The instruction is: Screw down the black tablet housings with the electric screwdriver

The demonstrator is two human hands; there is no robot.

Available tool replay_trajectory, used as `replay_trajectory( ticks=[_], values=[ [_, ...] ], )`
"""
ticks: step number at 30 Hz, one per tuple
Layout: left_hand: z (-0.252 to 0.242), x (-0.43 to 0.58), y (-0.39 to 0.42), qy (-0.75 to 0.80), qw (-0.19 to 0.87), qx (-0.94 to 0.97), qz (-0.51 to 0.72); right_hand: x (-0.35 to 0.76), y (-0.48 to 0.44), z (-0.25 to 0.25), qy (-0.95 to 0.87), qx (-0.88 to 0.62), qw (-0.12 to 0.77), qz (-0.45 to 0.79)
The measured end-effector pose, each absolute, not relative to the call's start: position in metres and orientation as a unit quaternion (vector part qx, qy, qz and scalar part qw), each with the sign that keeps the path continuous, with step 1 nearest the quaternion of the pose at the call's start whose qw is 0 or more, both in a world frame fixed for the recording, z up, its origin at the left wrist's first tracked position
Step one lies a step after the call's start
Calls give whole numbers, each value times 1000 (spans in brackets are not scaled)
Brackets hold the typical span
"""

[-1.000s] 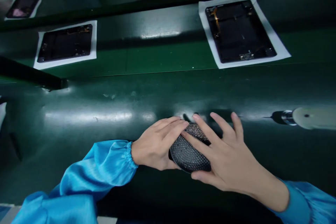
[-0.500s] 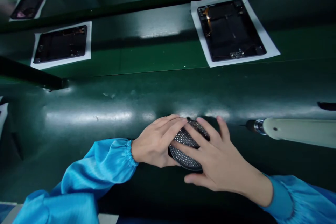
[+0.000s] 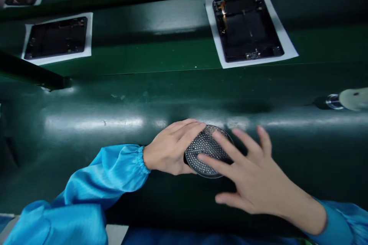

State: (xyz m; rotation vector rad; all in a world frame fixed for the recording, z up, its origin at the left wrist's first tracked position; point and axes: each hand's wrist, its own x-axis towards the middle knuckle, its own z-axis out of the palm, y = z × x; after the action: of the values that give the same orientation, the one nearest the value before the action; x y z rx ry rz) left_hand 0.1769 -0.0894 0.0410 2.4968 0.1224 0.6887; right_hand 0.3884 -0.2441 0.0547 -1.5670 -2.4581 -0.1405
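The left hand (image 3: 168,151) is gripping the perforated disc (image 3: 201,148) (dark, round) while the right hand (image 3: 255,187), fingers spread wide, is hovering over it.

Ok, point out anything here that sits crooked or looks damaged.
Only one thing: the right opened device and its white sheet lie skewed to the edge of the belt, while the left device sits nearly square. The perforated disc gripped by the left hand shows no damage; the right hand is spread open.
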Motion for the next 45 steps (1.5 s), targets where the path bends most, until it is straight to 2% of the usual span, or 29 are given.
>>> replay_trajectory(
  ticks=[3,7,12,16,20,23,26,31,37,45],
  values=[
    [43,183,-94,48,270,926,258,397,-251,55,-859,-502,95,-42],
    [45,192,-99,49,274,929,243,413,-260,56,-814,-568,101,-60],
    [47,201,-106,48,270,927,256,422,-270,57,-861,-496,100,-44],
    [48,210,-114,48,273,929,245,436,-281,58,-818,-564,98,-57],
    [52,220,-123,54,260,932,249,452,-292,60,-859,-501,104,-31],
    [56,228,-131,59,254,934,246,463,-297,64,-849,-516,111,-32],
    [58,236,-145,65,245,937,240,472,-306,68,-819,-554,153,-7],
    [63,252,-176,120,232,945,199,477,-322,68,-772,-573,244,125],
    [81,288,-187,118,277,941,153,491,-327,64,-762,-566,297,108],
    [89,331,-199,110,182,969,124,515,-338,68,-758,-565,317,81]
  ],
)
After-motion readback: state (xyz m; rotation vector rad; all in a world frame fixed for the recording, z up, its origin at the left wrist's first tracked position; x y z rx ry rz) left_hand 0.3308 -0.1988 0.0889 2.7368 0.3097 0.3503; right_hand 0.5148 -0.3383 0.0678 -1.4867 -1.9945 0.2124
